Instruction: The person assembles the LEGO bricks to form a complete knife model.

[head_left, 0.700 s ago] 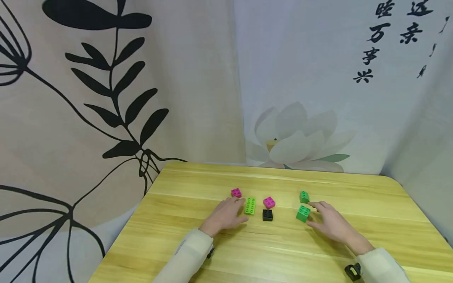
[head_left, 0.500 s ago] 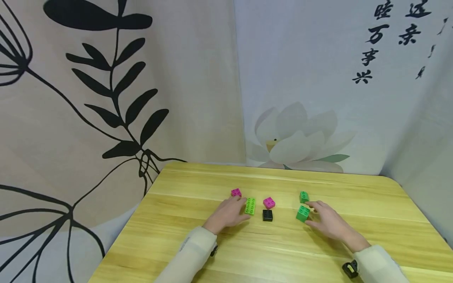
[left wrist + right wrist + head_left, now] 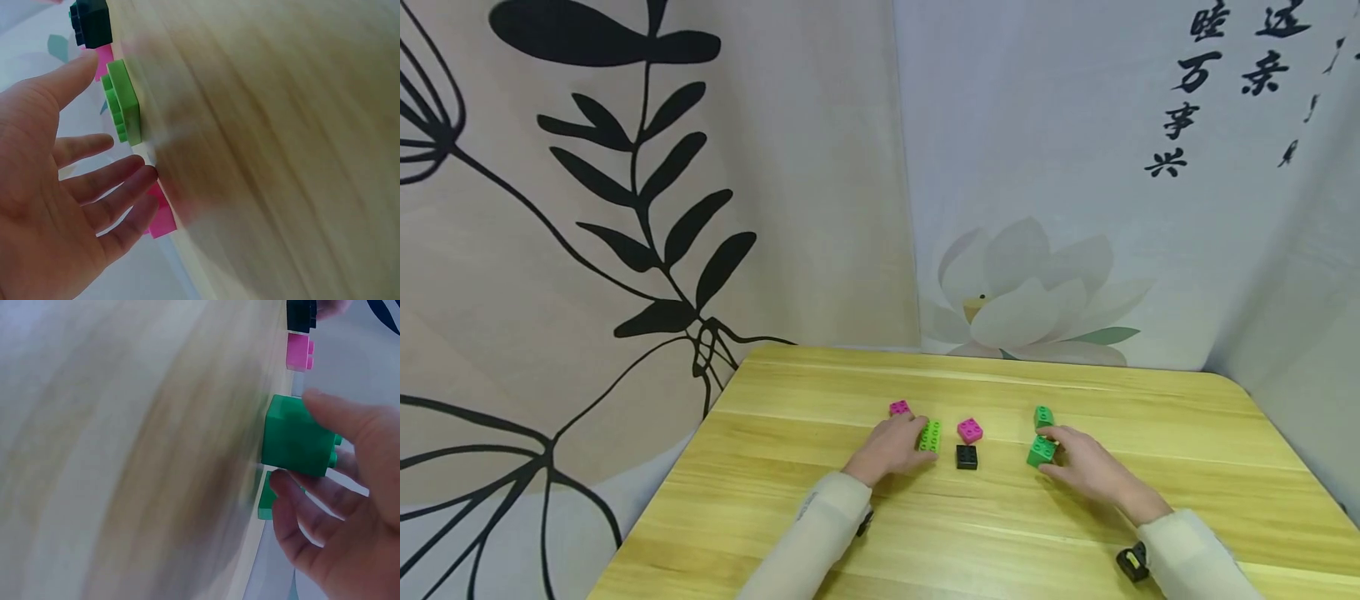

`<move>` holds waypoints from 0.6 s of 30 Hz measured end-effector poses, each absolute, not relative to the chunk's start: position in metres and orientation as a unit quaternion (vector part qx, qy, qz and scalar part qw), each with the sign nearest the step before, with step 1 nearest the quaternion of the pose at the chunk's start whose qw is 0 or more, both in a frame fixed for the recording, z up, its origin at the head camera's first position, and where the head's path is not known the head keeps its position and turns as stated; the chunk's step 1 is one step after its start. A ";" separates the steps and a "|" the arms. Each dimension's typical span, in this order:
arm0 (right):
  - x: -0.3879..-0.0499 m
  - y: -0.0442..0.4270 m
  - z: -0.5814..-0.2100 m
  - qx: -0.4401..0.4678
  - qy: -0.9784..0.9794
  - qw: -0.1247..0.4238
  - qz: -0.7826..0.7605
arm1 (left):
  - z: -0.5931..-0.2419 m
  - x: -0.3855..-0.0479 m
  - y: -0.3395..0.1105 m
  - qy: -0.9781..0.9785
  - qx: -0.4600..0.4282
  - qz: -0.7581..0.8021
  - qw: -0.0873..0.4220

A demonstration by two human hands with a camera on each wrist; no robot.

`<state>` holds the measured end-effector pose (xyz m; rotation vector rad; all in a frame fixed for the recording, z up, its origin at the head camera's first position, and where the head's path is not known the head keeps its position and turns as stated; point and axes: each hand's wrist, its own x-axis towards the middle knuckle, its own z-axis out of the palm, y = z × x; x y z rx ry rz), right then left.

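Observation:
My left hand (image 3: 887,446) is beside a long lime toy brick (image 3: 930,436), its thumb and fingers spread around the brick's near and far ends. In the left wrist view the lime brick (image 3: 122,103) stands apart from the palm, and a pink brick (image 3: 162,219) shows behind the fingertips. My right hand (image 3: 1086,462) holds its thumb and bent fingers around the nearer green toy brick (image 3: 1041,451). This green brick (image 3: 299,434) rests on the table, thumb at one side and fingers at the other. Just behind it stands another green brick (image 3: 1043,416).
A pink brick (image 3: 970,431) and a black brick (image 3: 967,457) lie between the hands. Another pink brick (image 3: 898,407) sits beyond the left fingers. The wooden table (image 3: 940,533) ends at a printed curtain (image 3: 827,208).
My left hand has slid right, closer to the lime brick. My right hand has moved slightly left, and its thumb and fingers have drawn in around the nearer green brick. The bricks have stayed put.

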<state>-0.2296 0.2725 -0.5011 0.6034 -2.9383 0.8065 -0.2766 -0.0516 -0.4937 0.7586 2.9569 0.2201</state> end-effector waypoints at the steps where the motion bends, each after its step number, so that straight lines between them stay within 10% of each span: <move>1: -0.230 0.273 -0.502 0.194 -0.945 0.015 0.262 | -0.495 -0.278 -0.051 0.966 0.247 0.071 0.041; 18: -0.232 0.271 -0.502 0.205 -0.935 -0.022 0.287 | -0.499 -0.288 -0.043 0.966 0.249 0.066 0.037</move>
